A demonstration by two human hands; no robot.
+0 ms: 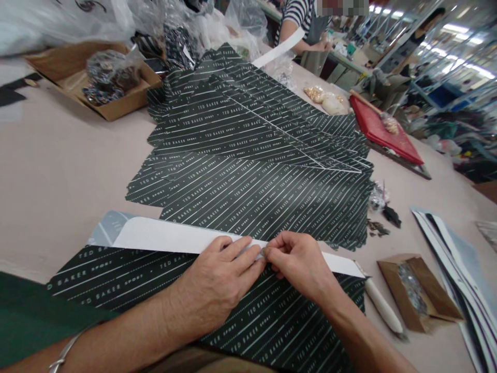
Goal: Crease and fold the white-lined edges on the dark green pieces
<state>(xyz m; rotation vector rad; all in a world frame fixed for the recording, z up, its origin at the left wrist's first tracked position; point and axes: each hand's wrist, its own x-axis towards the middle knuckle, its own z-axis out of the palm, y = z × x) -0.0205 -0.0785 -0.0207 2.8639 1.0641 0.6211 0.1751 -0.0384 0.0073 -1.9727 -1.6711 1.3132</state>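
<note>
A dark printed fabric panel (pixel 155 272) with pale slanted lettering lies before me, and a long white template strip (pixel 163 235) rests along its far edge. At the strip's left end a greyish fabric underside (pixel 106 228) is turned up. My left hand (pixel 229 274) lies over the strip and the panel, palm down with its fingers stretched out. Beside those fingertips, my right hand (pixel 298 261) is closed in a pinch at the strip's near edge. Something small and greyish shows at its thumb and finger, too hidden to name.
Beyond lies a pile of matching panels (pixel 267 191). A cardboard box (pixel 116 109) with bagged parts sits back left. On the right are a white-handled tool (pixel 384 305), a small open carton (pixel 435 305), several long strips (pixel 462 280) and a red tray (pixel 384 124). A co-worker (pixel 303 26) stands opposite.
</note>
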